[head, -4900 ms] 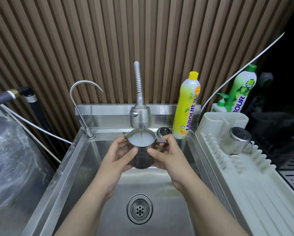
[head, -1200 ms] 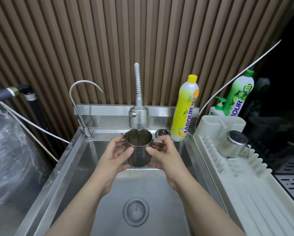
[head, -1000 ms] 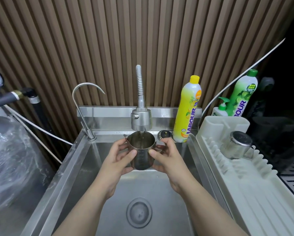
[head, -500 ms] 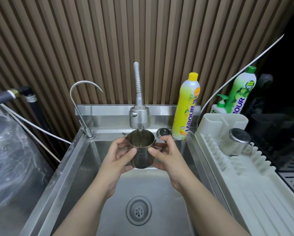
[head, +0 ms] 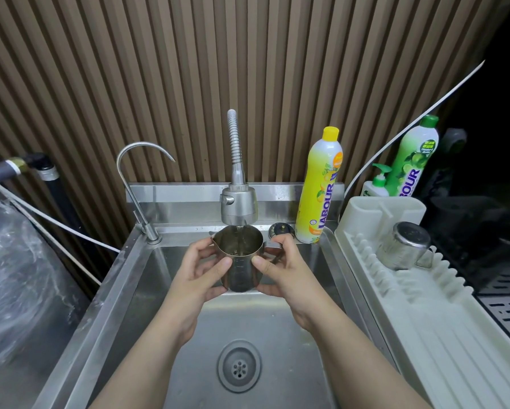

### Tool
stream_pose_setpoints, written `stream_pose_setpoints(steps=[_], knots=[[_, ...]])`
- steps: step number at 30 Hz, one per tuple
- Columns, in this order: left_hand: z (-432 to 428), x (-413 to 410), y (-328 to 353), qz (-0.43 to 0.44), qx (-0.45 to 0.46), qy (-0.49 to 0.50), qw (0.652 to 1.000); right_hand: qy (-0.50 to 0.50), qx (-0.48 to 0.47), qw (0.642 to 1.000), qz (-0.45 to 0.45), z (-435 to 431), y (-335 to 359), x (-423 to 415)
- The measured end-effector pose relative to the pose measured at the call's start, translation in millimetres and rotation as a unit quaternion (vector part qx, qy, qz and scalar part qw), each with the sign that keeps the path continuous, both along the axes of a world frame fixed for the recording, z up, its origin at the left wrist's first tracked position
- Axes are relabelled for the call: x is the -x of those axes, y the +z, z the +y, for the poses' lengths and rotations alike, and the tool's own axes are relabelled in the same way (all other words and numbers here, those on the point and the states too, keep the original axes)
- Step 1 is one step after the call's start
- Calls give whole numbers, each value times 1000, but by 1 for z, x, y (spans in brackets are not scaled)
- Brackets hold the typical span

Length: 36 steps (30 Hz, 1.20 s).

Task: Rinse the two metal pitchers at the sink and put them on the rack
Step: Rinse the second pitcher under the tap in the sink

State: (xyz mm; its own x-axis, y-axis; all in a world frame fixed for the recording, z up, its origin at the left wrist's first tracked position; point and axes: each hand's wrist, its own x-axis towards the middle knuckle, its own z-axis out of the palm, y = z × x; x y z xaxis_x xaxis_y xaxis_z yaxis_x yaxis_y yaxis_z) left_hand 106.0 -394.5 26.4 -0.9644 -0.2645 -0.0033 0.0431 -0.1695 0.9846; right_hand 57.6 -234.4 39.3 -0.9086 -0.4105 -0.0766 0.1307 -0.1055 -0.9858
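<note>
Head view: steel pitcher point(head: 242, 261) sits upright directly below the faucet head point(head: 238, 206), mouth just under the nozzle, a thin stream running into it, held above the sink point(head: 188, 335) basin and not resting on it. Left hand point(head: 197, 270) wraps the pitcher wall on the left of the faucet head line, thumb in front and fingers curled round the side. Right hand point(head: 283, 270) grips from the right, thumb pressed on the front wall, fingers curled at the handle point(head: 273, 246). Both hands are closed on the pitcher. Second pitcher point(head: 403, 246) lies tipped on the pegs of the white rack point(head: 425, 305), well right of the faucet head and below its level. Yellow bottle point(head: 321, 187) stands just right of the faucet head at the sink's back edge. Handling, as a judgement: thin stainless steel, rigid, no give under squeeze, not fragile, though a drop would likely dent it or clang in the basin. Light when empty, it gets heavier as water collects, so weight shifts during the rinse. The wet, smooth wall is probably slippery, and a palm wrap alone may slide. Best hold looks like the handle for the carry, with the other hand steadying the body or base. It probably needs emptying over the basin before it goes rightward to the rack, mouth down or tipped to drain.
</note>
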Motion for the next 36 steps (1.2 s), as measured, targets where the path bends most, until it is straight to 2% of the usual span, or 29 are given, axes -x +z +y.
stream_pose_setpoints(steps=[14,36], knots=[[0,2,-2,-2,6,1,1000,-13,29,999,-11,-1,0,0],[0,2,-7,1,0,-8,1000,-17,-4,1000,3,2,1,-1]])
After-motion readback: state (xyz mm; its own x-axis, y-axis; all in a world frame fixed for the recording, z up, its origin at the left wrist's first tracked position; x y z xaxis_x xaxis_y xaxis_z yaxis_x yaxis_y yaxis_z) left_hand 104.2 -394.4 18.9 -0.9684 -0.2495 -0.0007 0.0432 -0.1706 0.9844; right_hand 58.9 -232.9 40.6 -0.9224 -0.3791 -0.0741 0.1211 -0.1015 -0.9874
